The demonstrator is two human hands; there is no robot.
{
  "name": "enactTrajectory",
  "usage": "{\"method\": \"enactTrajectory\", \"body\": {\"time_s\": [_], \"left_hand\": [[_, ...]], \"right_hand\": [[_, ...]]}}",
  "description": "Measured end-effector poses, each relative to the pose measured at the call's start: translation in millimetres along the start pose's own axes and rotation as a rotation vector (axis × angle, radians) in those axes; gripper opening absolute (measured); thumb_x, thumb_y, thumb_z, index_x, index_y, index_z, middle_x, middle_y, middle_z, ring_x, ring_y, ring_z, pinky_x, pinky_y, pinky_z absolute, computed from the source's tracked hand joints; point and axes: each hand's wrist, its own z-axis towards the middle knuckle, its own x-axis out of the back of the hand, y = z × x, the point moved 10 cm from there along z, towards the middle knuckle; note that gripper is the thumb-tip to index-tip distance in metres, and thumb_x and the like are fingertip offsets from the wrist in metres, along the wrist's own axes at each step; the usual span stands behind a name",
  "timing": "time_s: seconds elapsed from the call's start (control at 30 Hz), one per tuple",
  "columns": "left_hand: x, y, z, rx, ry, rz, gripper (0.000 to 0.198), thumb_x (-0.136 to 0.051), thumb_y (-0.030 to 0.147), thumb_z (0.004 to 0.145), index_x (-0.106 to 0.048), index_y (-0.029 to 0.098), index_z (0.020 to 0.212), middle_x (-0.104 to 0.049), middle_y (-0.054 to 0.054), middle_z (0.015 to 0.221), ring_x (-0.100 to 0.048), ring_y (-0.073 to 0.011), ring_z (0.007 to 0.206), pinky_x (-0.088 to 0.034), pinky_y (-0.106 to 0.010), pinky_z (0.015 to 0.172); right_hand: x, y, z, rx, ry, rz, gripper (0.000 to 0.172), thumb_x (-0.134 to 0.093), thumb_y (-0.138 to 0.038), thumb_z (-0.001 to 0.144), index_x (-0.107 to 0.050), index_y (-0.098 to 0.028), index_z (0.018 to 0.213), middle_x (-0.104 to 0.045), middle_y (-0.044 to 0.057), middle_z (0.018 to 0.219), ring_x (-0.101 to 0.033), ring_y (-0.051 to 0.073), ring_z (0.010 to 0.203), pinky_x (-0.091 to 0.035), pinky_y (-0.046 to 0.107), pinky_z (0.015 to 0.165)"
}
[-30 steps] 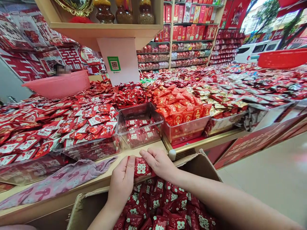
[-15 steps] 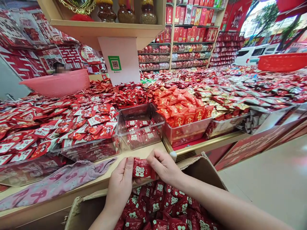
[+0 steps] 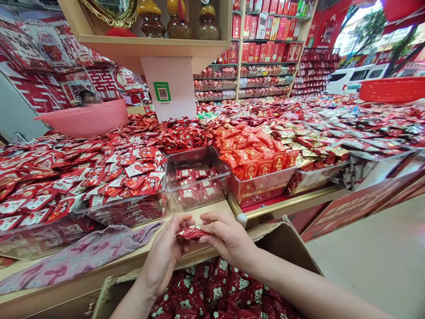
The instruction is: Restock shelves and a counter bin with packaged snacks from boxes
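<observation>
Between my two hands is a small dark red wrapped packet [image 3: 191, 232] with pale printing, seen nearly edge-on. My left hand [image 3: 166, 250] curls loosely around its left end, thumb raised above it. The thumb and fingers of my right hand [image 3: 227, 237] pinch the packet's right end. Right below, an open cardboard box [image 3: 116, 290] holds many red packets [image 3: 215, 290] with white double-happiness characters. Just beyond my hands stands a clear plastic bin [image 3: 195, 188] with a low layer of similar packets [image 3: 187, 175].
Bins of red-and-white packets [image 3: 116, 177] are heaped on the left, orange-red packets [image 3: 255, 155] on the right. A pink patterned cloth [image 3: 83, 252] lies along the counter edge. Farther back are a pink basket [image 3: 86, 118], a QR-code sign [image 3: 172, 88] and a red basket [image 3: 392, 90].
The packet has turned from facing me to nearly edge-on. My hands have loosened around it, the left thumb lifting off its face. The view has shifted slightly.
</observation>
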Motion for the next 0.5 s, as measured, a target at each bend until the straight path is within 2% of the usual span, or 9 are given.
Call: {"method": "enactTrajectory", "body": {"time_s": [0.07,0.17,0.23,0.3,0.4,0.5], "left_hand": [[1.8,4.3,0.7,-0.031,0.018,0.006,0.029,-0.060,0.034,0.072,-0.056,0.019,0.097,-0.063,-0.003,0.095,-0.056,-0.0127,0.074,-0.043,-0.021,0.059],[3.8,10.3,2.2,-0.124,0.039,0.062,0.035,-0.068,0.024,0.066,-0.054,0.019,0.097,-0.063,-0.002,0.095,-0.057,-0.0137,0.083,-0.045,-0.023,0.073],[2.6,11.6,3.6,-0.173,0.027,0.087,0.038,-0.068,0.023,0.065,-0.052,0.020,0.100,-0.062,-0.001,0.094,-0.057,-0.0129,0.084,-0.045,-0.023,0.077],[0.0,10.4,5.1,-0.190,0.000,0.097,0.040,-0.067,0.023,0.066,-0.049,0.021,0.102,-0.062,0.001,0.091,-0.058,-0.0118,0.083,-0.046,-0.022,0.076],[-1.0,9.8,6.1,-0.193,-0.005,0.104,0.042,-0.067,0.022,0.066,-0.047,0.021,0.103,-0.064,0.001,0.088,-0.059,-0.0109,0.082,-0.047,-0.020,0.075],[-7.2,7.1,4.9,-0.143,-0.052,0.137,0.052,-0.067,0.024,0.067,-0.040,0.022,0.112,-0.065,-0.001,0.090,-0.061,-0.0128,0.084,-0.047,-0.023,0.075]], "right_hand": [[1.4,5.2,-0.3,-0.058,0.002,0.050,0.018,-0.056,-0.029,0.076,-0.057,-0.017,0.090,-0.053,0.011,0.109,-0.048,0.017,0.105,-0.040,0.030,0.088],[3.9,35.5,-3.8,-0.359,0.084,0.305,0.035,-0.057,-0.036,0.075,-0.050,-0.020,0.106,-0.047,0.010,0.117,-0.047,0.017,0.106,-0.042,0.030,0.083],[-3.5,55.2,-9.5,-0.564,0.112,0.515,0.040,-0.054,-0.039,0.076,-0.046,-0.019,0.109,-0.054,0.008,0.104,-0.053,0.014,0.091,-0.045,0.027,0.073],[-13.2,66.4,-13.9,-0.700,0.103,0.655,0.034,-0.056,-0.041,0.073,-0.051,-0.015,0.095,-0.059,0.003,0.081,-0.054,0.010,0.072,-0.044,0.024,0.065],[-17.9,71.7,-16.2,-0.765,0.117,0.749,0.031,-0.063,-0.041,0.066,-0.053,-0.013,0.074,-0.056,-0.001,0.064,-0.049,0.007,0.057,-0.040,0.021,0.056],[-12.7,71.3,-16.9,-0.745,0.178,0.766,0.031,-0.065,-0.041,0.064,-0.053,-0.013,0.072,-0.057,-0.002,0.062,-0.048,0.006,0.055,-0.038,0.020,0.055]]}}
